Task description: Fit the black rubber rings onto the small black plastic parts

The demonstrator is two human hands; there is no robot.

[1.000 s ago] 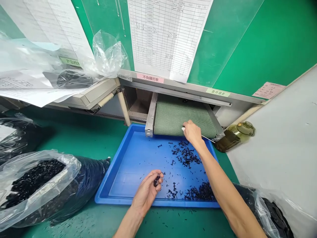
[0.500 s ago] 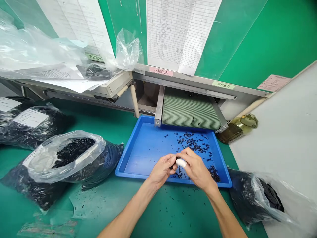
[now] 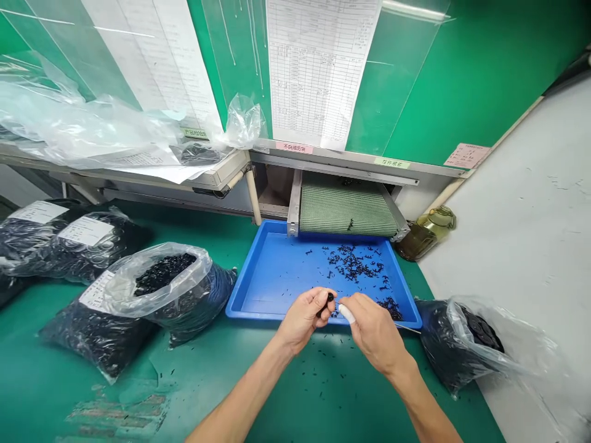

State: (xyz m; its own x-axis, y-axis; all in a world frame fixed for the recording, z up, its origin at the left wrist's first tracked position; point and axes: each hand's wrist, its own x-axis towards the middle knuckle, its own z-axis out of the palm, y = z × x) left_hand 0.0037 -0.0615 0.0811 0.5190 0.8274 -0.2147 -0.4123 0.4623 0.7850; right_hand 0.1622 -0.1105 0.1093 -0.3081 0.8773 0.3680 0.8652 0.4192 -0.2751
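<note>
Blue tray (image 3: pixel 272 289) | left hand (image 3: pixel 305 320) pinching black part (image 3: pixel 330 297) | right hand (image 3: pixel 375 335) half-open, just beside

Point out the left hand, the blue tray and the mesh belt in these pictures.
left hand (image 3: pixel 303 321), head view, point on the back of the hand
blue tray (image 3: pixel 253 314), head view, point on the front rim
mesh belt (image 3: pixel 347 212), head view, point on the middle of the green mesh

A bright blue tray (image 3: pixel 252 289) at six o'clock is speckled with black parts (image 3: pixel 353 264), below a green mesh belt (image 3: pixel 346 210), on a glossy green desk (image 3: pixel 221 381).
</note>
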